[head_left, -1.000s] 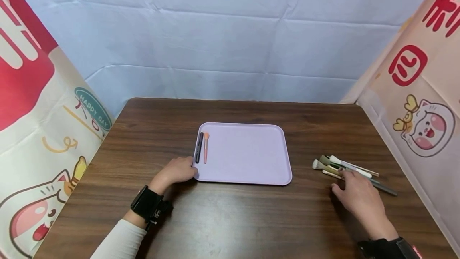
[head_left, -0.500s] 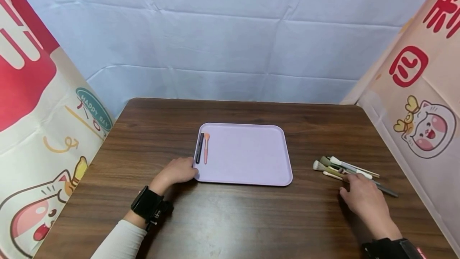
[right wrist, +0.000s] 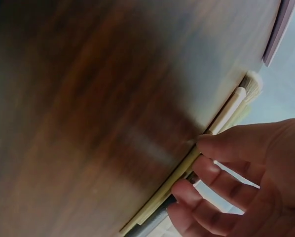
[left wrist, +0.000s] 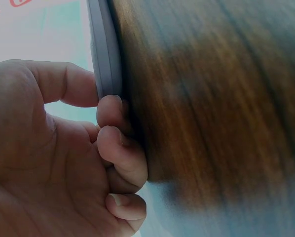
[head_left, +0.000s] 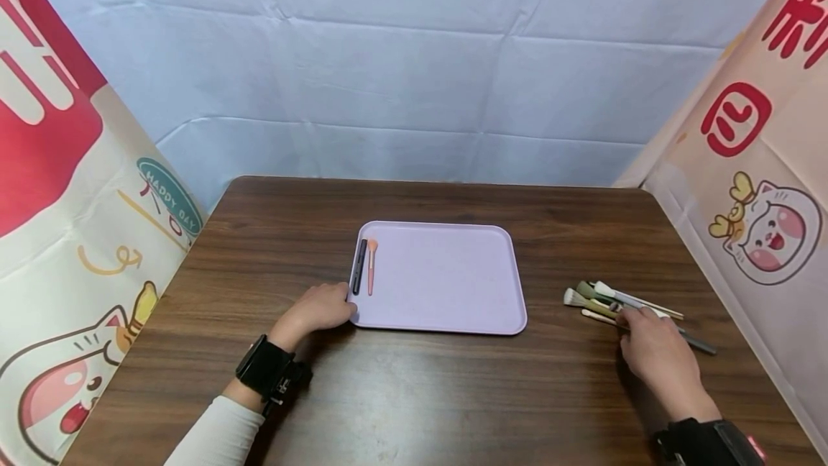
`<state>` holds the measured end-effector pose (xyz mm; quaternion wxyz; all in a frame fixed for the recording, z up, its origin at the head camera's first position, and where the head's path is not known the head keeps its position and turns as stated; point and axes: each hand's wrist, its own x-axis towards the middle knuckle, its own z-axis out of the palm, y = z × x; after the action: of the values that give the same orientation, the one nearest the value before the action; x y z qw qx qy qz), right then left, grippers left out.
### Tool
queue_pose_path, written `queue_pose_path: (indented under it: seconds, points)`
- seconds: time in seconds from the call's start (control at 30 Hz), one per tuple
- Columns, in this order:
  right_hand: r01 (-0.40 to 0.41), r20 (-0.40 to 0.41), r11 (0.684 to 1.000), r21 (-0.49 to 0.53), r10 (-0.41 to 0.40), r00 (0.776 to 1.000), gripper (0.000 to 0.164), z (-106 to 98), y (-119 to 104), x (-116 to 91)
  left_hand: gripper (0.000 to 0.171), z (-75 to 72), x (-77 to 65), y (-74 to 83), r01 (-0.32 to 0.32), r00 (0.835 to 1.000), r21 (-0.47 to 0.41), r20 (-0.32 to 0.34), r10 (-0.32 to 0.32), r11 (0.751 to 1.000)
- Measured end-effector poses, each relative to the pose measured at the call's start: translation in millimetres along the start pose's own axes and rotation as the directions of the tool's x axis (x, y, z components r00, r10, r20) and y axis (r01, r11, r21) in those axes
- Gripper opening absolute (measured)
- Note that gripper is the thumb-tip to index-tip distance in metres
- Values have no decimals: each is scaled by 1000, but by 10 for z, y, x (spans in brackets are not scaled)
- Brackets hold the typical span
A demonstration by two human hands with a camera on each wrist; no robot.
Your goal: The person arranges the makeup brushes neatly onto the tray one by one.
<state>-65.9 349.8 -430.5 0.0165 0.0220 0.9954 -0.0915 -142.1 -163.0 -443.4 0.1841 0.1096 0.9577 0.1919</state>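
Observation:
A lilac tray [head_left: 446,279] lies mid-table. Along its left side rest a black pen-like stick [head_left: 359,267] and a slim makeup brush [head_left: 371,267] with an orange-pink head. My left hand [head_left: 321,305] grips the tray's front left corner; in the left wrist view the thumb [left wrist: 71,85] and index finger pinch its rim [left wrist: 104,49]. On the right, my right hand [head_left: 661,352] is at a pile of makeup brushes [head_left: 585,296], thumb and fingertips drawn together on a light-handled brush [right wrist: 229,109] at the near side. The hand hides part of the handles.
Several brushes with green, white and grey handles overlap in the pile, including a white one [head_left: 630,298] and a dark grey handle [head_left: 698,342]. A blue-white cloth [head_left: 414,92] hangs behind the wooden table [head_left: 414,394]; printed sheets [head_left: 763,185] stand at both sides.
My right hand has shifted slightly right over the brushes, and its thumb has drawn in toward the fingers. The left hand and tray have stayed put.

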Motion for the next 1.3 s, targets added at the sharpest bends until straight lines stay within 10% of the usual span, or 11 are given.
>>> queue_pose_path:
  seconds: [0.77, 1.3]
  points:
    - [218, -70, 974, -57, -221, 973, 21, 46, 118, 30, 18, 2, -26, 9, -7, 1000, -13, -6, 7, 1000]
    - [197, -36, 979, -46, -199, 979, 20, -57, -17, 17, 18, -17, -18, 9, -7, 1000, -16, 2, 7, 1000]
